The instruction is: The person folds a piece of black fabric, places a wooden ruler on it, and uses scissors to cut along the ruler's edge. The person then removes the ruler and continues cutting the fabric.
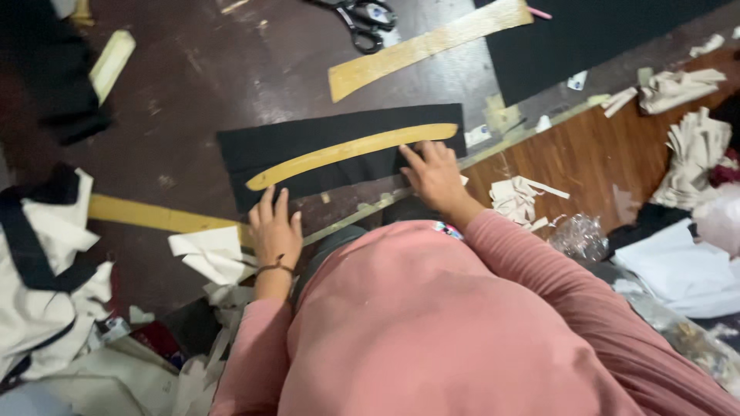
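A curved yellow pattern strip (351, 152) is being held flat on a black fabric piece (308, 142) near the front edge of the desk (216, 69), and, judging by the uncut cloth, positioning looks done while marking or cutting is left. The left hand (274, 229) and right hand (433, 173) are being pressed down with each grip spread flat, clamped on nothing. Being counted further out: a second pattern strip (432, 42), one pair of scissors (362, 19), and many pale scraps (524, 196).

Both arms reach forward in pink sleeves. Left grip (274, 227) lies flat, palm down, fingers together pointing away, dark band round its wrist. Right grip (433, 174), up and across from it, also flat, fingers spread slightly; thumb probably tucked, hard to see. Neither curls shut.
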